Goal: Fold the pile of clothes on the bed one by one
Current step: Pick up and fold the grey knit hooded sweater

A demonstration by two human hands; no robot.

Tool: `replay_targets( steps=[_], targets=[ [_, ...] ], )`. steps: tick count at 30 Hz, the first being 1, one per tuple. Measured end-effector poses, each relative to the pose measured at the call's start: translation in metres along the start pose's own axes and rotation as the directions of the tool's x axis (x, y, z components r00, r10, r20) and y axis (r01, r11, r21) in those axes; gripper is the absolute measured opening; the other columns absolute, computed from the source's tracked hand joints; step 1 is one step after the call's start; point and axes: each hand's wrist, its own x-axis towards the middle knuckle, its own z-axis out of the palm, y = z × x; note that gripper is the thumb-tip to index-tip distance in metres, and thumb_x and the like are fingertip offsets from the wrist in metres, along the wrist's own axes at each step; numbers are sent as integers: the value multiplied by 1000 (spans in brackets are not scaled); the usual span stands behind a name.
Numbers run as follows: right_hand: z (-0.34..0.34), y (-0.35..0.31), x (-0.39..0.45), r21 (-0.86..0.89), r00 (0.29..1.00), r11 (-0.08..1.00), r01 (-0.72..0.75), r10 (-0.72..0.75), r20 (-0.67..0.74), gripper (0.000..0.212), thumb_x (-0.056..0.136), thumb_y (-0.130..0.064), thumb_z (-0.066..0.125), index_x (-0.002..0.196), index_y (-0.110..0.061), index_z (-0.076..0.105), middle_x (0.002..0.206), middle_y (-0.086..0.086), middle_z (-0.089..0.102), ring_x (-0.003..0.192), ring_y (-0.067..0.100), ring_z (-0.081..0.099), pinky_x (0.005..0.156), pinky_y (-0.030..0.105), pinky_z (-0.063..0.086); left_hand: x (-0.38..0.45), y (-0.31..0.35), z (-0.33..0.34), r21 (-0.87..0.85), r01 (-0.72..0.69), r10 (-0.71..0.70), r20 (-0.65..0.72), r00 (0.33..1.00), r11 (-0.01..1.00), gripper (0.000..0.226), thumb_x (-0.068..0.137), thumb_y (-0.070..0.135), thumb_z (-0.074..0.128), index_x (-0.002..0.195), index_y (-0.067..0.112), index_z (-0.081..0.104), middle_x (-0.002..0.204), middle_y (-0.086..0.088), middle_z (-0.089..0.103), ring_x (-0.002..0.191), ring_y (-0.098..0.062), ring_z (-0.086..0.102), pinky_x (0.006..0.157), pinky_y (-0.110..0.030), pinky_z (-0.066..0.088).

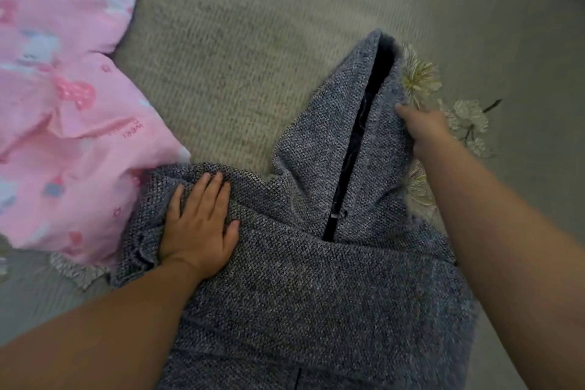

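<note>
A grey-blue knitted hooded garment (316, 288) lies spread on the bed in front of me, its hood (357, 123) pointing away with a dark opening down its middle. My left hand (199, 225) lies flat with straight fingers on the garment's left shoulder. My right hand (424, 130) grips the right edge of the hood, thumb on top, its fingers tucked behind the fabric.
A pink printed quilt (63, 98) is bunched at the left, touching the garment's left side. The bed cover (253, 41) is beige and ribbed in the middle, with a floral print (465, 117) just right of the hood.
</note>
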Motion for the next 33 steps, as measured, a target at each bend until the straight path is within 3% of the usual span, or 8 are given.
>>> replay_targets(
  steps=[6, 10, 14, 17, 21, 24, 28, 33],
  targets=[
    [-21, 6, -54, 173, 917, 936, 305, -338, 211, 37, 84, 10, 51, 88, -23, 68, 82, -5, 65, 76, 9, 59, 70, 24, 49, 0, 1, 2, -16, -14, 14, -33, 999, 1000, 69, 79, 39, 21, 122, -5, 53, 131, -20, 51, 122, -34, 48, 102, -36, 14],
    [-62, 52, -142, 155, 657, 785, 599, -593, 465, 75, 71, 30, 40, 53, -38, 69, 96, -12, 57, 97, -16, 51, 85, 11, 43, -7, -4, 4, 21, -26, 26, -39, 999, 999, 71, 83, 45, 12, 142, 8, 27, 152, -7, 21, 141, -19, 15, 108, -34, -7],
    [-99, 126, -204, -267, 533, 618, 740, -297, 792, 44, 70, 25, 49, 65, -12, 73, 121, -21, 49, 135, 5, 16, 114, 38, 4, -25, -6, -12, -244, -120, 88, -138, 987, 962, 51, 93, 21, 34, 137, -5, 33, 146, -21, 29, 138, -33, 21, 112, -41, 9],
    [-104, 176, -237, -461, 597, 604, 650, -31, 802, 27, 79, 13, 52, 71, -4, 71, 120, 7, 61, 131, 19, 37, 108, 17, 15, -58, -2, -25, -394, -207, 112, -250, 962, 895, 52, 86, 15, 35, 128, -15, 40, 136, -32, 37, 130, -45, 30, 109, -44, 19],
    [-92, 214, -263, -456, 823, 703, 546, -346, 451, 28, 81, 5, 54, 107, 0, 63, 109, 17, 59, 109, 28, 51, 97, 27, 33, -106, 29, -23, -324, -488, 388, -328, 861, 810, 53, 93, 30, 35, 128, -10, 44, 135, -28, 41, 130, -34, 27, 108, -43, 18],
    [-68, 243, -275, -536, 760, 540, 649, -433, 485, 52, 88, -8, 50, 138, -12, 38, 144, 11, 30, 133, 25, 25, 109, 35, 20, -131, 50, -2, -160, -613, 613, -59, 788, 774, 58, 93, 48, 37, 139, 13, 36, 148, -10, 29, 139, -22, 9, 111, -42, 1],
    [-48, 289, -298, -637, 776, 449, 627, -282, 565, 61, 88, -7, 48, 143, -24, 27, 155, -3, 0, 142, 17, -7, 112, 53, 0, -163, 42, 42, 250, -569, 485, 327, 811, 784, 66, 92, 57, 28, 145, 33, -1, 154, 3, -17, 138, -28, -23, 111, -51, -9],
    [-56, 329, -329, -599, 816, 570, 563, -271, 510, 64, 93, -11, 43, 147, -22, 10, 156, -2, -4, 142, 21, -7, 113, 49, 3, -178, 47, 45, 252, -537, 502, 195, 843, 805, 65, 93, 48, 38, 146, 26, 9, 155, -4, -9, 139, -32, -18, 109, -56, -7]
  ],
)
